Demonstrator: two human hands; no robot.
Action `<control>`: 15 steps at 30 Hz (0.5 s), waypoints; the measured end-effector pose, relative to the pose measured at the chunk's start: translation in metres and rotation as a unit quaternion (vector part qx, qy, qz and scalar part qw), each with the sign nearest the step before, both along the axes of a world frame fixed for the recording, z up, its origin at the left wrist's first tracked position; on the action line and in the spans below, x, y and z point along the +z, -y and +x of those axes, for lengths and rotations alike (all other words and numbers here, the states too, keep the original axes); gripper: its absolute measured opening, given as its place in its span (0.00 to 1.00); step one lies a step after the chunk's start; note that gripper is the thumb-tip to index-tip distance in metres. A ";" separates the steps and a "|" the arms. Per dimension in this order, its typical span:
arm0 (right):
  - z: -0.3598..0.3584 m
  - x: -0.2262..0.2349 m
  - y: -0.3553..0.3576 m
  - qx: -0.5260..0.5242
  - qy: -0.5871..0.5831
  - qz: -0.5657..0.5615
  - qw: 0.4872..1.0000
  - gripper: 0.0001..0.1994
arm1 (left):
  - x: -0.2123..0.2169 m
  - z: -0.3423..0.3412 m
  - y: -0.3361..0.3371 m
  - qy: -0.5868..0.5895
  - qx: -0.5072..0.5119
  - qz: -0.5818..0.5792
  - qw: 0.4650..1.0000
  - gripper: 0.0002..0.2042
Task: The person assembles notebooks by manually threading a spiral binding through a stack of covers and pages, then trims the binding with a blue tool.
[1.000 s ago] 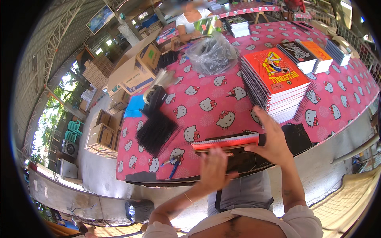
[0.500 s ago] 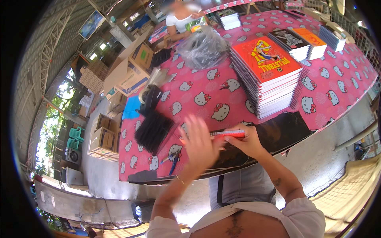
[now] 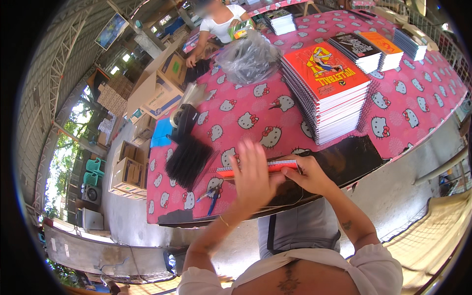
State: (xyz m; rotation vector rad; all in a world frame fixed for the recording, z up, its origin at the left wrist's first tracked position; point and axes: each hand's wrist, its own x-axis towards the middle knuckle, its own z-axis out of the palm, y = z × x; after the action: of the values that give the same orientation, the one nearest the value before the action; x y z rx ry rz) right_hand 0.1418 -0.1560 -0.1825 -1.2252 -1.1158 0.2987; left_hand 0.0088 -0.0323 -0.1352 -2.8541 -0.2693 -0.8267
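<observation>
A red spiral notebook [image 3: 224, 172] is held edge-up at the table's near edge, its binding facing upward. My right hand [image 3: 314, 175] grips its right end, with the thumb on the near side. My left hand [image 3: 254, 179] lies across the notebook with fingers stretched out, slightly smeared by motion, and hides its middle part. Beneath is a black board [image 3: 344, 160] along the table's edge. A blue pen [image 3: 213, 202] and a slimmer pen-like tool [image 3: 203, 195] lie left of my left hand, near a bundle of black binding wires [image 3: 188, 164].
A tall stack of red spiral notebooks [image 3: 344, 105] stands ahead to the right, with black [image 3: 355, 47] and orange [image 3: 381, 43] stacks behind. A clear plastic bag [image 3: 249, 59], a tape dispenser [image 3: 186, 120] and cardboard boxes [image 3: 164, 93] are farther off. A person [image 3: 221, 23] sits across the pink-covered table [image 3: 248, 120].
My left hand has shifted slightly right and up along the notebook, showing more of its left end. Across the table, the person's arm now reaches down to a black bundle.
</observation>
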 end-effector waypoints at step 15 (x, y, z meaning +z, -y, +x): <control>0.008 0.016 0.006 0.009 0.063 -0.040 0.997 0.15 | -0.011 0.004 0.021 -0.026 -0.061 -0.033 0.997 0.41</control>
State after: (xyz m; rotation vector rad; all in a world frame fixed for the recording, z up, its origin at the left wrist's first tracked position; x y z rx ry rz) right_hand 0.1498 -0.1617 -0.1665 -1.3208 -1.2328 0.2858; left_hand 0.0132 -0.0534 -0.1458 -2.9747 -0.1184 -0.7780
